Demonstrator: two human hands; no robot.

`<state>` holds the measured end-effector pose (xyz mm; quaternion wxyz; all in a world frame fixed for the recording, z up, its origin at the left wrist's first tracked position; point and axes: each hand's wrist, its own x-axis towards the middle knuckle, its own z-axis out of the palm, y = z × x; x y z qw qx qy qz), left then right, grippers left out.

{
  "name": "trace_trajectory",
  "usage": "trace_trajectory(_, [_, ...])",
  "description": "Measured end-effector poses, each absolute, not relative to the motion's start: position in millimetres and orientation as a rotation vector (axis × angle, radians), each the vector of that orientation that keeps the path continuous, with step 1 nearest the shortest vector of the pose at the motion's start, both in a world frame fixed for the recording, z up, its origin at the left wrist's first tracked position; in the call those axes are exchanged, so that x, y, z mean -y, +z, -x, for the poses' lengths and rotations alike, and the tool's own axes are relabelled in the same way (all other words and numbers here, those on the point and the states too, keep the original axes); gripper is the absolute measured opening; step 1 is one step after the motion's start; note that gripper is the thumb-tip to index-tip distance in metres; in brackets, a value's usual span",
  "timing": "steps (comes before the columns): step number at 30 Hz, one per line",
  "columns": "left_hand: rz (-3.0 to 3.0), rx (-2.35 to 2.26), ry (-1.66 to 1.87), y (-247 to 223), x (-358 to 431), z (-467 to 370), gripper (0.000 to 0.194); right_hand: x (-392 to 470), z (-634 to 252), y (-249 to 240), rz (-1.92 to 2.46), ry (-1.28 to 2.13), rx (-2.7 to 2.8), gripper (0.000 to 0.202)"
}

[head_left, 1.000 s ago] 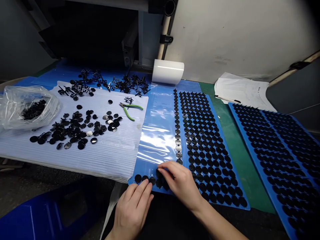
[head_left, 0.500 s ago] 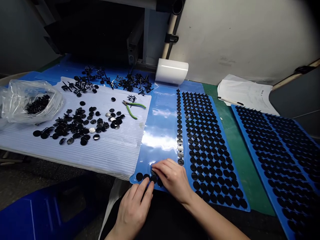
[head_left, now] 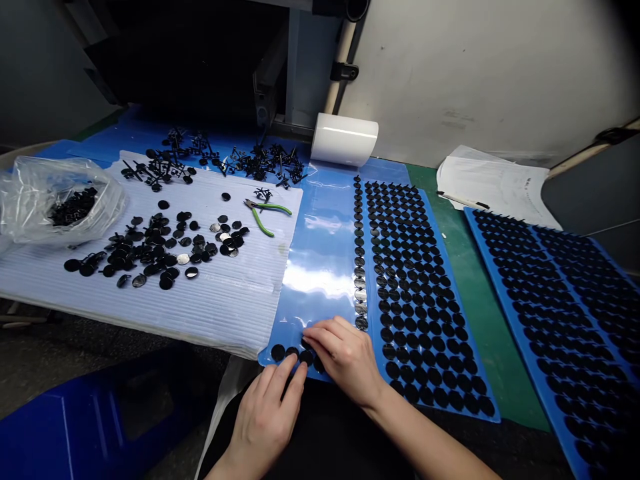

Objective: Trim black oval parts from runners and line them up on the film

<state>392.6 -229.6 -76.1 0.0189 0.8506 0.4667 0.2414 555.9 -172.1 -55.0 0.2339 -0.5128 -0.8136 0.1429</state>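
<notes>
Partly, the hands [head_left: 300, 373] hide black discs [head_left: 306, 358].

We position our left hand [head_left: 267, 413] with its fingertips at the black discs [head_left: 306, 358] along the near edge of the blue sheet [head_left: 320, 247]. We pinch at the same row with our right hand [head_left: 345, 357]. Green-handled nippers [head_left: 267, 212] lie on the white ribbed mat [head_left: 225, 300], left of the sheet.
</notes>
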Motion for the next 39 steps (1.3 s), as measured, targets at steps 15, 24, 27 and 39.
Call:
trace_trajectory(15, [-2.635,-1.447,0.734,-75.2,228.0,-393.4,0.032,170.5,-557.7,-49.0,1.420,0.461,2.250,0.016])
trace_trajectory(24, [-2.659,-1.435,0.745,-77.8,226.1,-393.5,0.031,170.2,-555.7,-44.6,1.472,0.341,2.364,0.017])
trace_trajectory(27, [-2.639,-1.431,0.819,-73.1,227.4,-396.7,0.029,171.2,-552.9,-42.5,1.550,0.295,2.386,0.019])
trace_trajectory(39, [-2.321,-2.180,0.859,-28.9,121.9,-306.3,0.032,161.4,-573.3,-41.2,1.250,0.402,2.423,0.023])
